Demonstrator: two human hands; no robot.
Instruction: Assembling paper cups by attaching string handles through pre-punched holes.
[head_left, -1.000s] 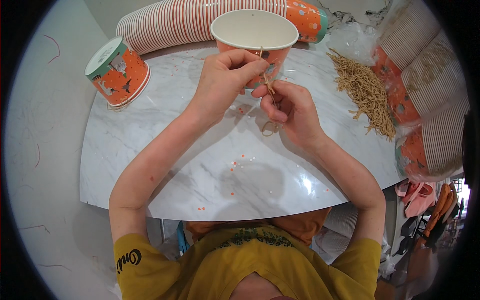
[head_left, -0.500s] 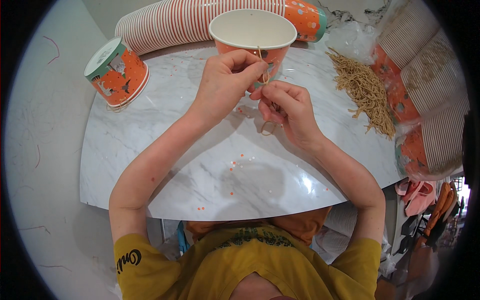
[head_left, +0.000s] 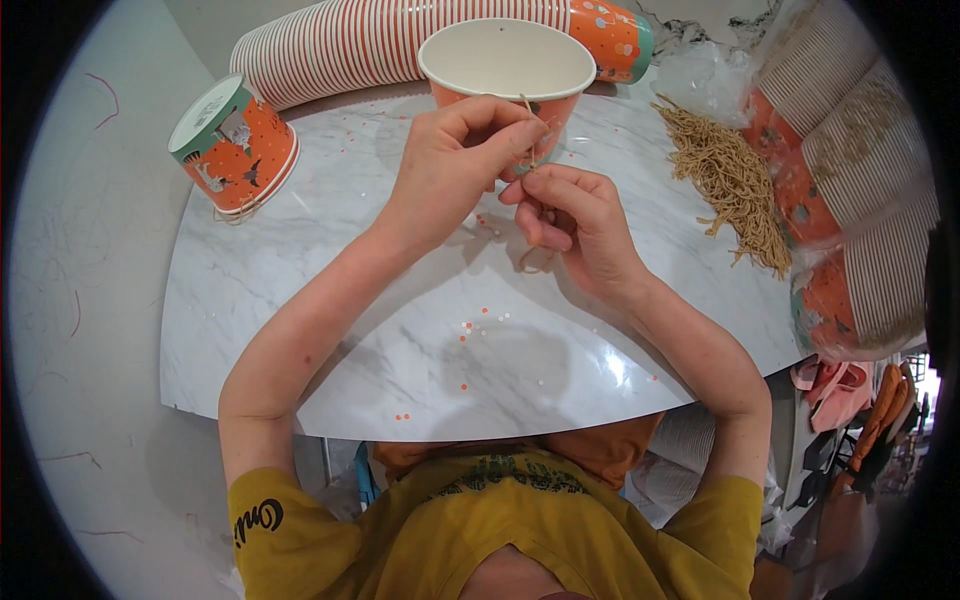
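Note:
An orange paper cup (head_left: 505,60) with a white inside stands upright at the far middle of the white marble table (head_left: 330,300). My left hand (head_left: 455,160) pinches a thin tan string (head_left: 528,130) right at the cup's near wall. My right hand (head_left: 570,220) holds the lower part of the same string just below, fingers curled, and a loop of it hangs under the palm. Both hands touch each other in front of the cup.
A long stack of orange striped cups (head_left: 400,40) lies on its side along the far edge. One patterned cup (head_left: 232,145) lies tipped at the far left. A heap of tan strings (head_left: 730,180) sits at the right, beside more stacked cups (head_left: 850,180). Small paper dots (head_left: 480,325) dot the table.
Both hands have moved slightly up and closer to the cup's wall. The right hand has drawn the string's loop up from the table.

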